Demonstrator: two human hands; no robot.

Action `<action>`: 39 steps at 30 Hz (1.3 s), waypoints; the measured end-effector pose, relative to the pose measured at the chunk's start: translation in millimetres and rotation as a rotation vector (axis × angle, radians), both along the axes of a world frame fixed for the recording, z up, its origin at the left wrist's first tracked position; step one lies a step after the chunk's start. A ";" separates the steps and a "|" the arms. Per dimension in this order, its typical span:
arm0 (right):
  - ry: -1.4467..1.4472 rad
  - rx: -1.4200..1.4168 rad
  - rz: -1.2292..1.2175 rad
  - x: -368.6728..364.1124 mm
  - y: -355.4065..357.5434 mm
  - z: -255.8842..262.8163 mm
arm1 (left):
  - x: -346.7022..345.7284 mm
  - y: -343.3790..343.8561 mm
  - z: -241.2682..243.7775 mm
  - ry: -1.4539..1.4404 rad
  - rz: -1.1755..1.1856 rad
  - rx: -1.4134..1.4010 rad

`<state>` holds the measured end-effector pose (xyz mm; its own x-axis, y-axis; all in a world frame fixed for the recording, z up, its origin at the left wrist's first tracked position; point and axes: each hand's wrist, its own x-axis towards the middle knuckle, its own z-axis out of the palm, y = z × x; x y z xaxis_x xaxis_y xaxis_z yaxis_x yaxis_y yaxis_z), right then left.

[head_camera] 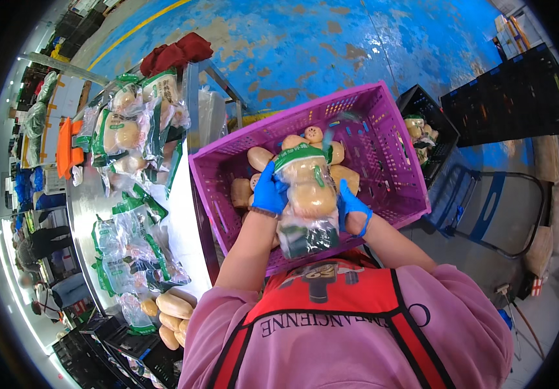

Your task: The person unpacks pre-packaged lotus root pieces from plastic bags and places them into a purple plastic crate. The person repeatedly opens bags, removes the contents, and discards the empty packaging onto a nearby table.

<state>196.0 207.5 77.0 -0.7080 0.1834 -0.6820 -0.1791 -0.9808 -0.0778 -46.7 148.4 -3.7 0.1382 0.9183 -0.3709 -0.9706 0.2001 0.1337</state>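
Between my blue-gloved hands is a clear plastic bag with green print (312,194), holding pieces of lotus root, above a purple plastic crate (406,180). My left hand (269,192) grips the bag's upper left side, fingers closed on its edge. My right hand (352,204) is against its right side, fingers raised; how firmly it holds is hard to see. Loose lotus root sections (260,159) lie in the crate behind and beside the bag, some with cut ends showing holes.
On the metal table (82,204) at left are filled bags (124,133), flat printed bags (131,238), an orange plastic item (68,148) and loose lotus roots (175,306). A red cloth (177,52) lies at its far end. Right are a black crate (442,141) with bags and a folding chair (491,209).
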 end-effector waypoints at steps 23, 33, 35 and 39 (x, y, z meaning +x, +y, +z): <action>-0.024 -0.044 0.255 50.6 -14.6 -9.8 | 95.2 -47.8 48.0 0.312 -0.484 -0.174; -0.364 0.263 0.277 24.1 -34.6 -13.2 | 78.0 -39.6 60.8 1.913 -0.883 0.165; -0.448 0.670 0.455 23.1 -33.1 -3.2 | 63.6 -44.7 67.6 1.785 -0.811 0.209; -0.233 0.779 0.543 31.0 -19.0 -17.2 | 47.3 -50.5 90.1 1.847 -0.372 0.354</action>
<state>227.0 188.5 59.8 -0.6918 0.3309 -0.6418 0.3836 -0.5846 -0.7149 0.6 97.9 86.5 0.0273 0.9951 -0.0955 0.4840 0.0705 0.8722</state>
